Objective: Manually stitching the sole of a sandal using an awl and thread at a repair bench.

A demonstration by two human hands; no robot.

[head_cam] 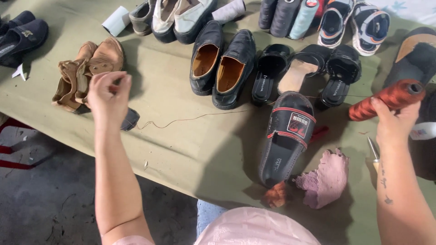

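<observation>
My left hand (pixel 108 95) is raised over the olive-green cloth (pixel 181 145), fingers pinched on the end of a thin dark red thread (pixel 181 120) that trails across the cloth toward the right. My right hand (pixel 394 123) grips a rust-red spool of thread (pixel 386 100), tilted with its top to the upper right. Between the hands lies a black slide sandal with a red-and-white strap (pixel 287 136), toe toward me.
A pair of black leather loafers (pixel 222 63), black sandals (pixel 309 68), tan shoes (pixel 86 68), white and grey shoes, several thread cones (pixel 286 16) and sport sandals (pixel 359 22) lie on the cloth. A pink rag (pixel 324 179) and an awl (pixel 374 154) sit near my right arm.
</observation>
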